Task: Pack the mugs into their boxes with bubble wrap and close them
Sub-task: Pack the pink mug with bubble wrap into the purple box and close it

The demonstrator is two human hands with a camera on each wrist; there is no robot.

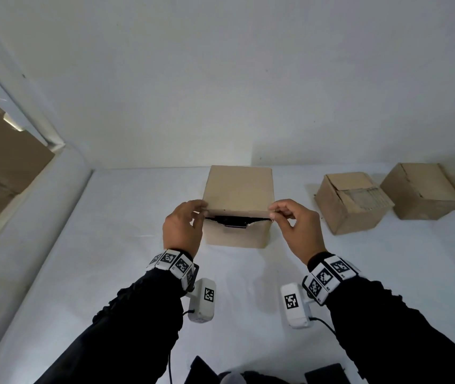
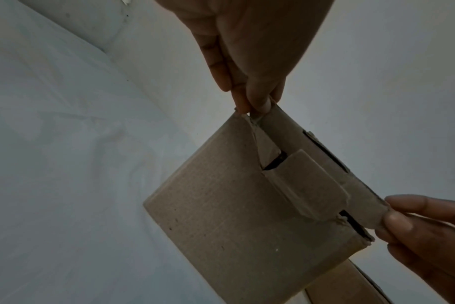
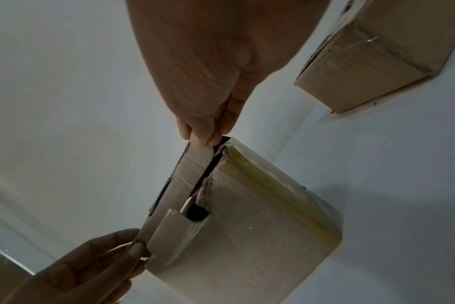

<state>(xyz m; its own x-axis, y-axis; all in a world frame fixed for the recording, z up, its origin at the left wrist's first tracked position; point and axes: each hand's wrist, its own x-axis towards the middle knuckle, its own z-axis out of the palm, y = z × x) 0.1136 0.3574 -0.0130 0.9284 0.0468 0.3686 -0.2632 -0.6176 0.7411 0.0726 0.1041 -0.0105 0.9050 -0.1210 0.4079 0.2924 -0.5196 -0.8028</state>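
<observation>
Three boxes: we count three brown cardboard boxes on the white table (image 1: 110, 245), one in front of us and two off to our right.
Two hands: both are ours, each pinching one end of the same lid.
Box in front (image 1: 238, 189): it stands near the far wall, between our hands, with its plain front face toward us.
Lid (image 1: 238, 213): its front lip is lifted a little, leaving a dark slit along the top front edge; we cannot tell what lies inside.
Tab (image 2: 305, 185): a rounded tongue sticks up from the front wall and lies outside the lid's lip, not tucked in.
Edges: the front wall's upper corners look torn and ragged in both wrist views.
Tape: a yellowish strip runs along the right side of this box in the right wrist view.
Left hand (image 1: 183, 227): thumb and fingertips grip the lid's left corner.
Right hand (image 1: 297, 227): thumb and forefinger grip the lid's right corner, the other fingers curled below.
Middle box (image 1: 349, 202): closed, creased, with a clear tape patch on top, well apart from the first.
Far right box (image 1: 421, 189): closed, dented along one edge, just beside the middle one.
Wristbands: we wear marker bands and a small white camera on each wrist.
</observation>
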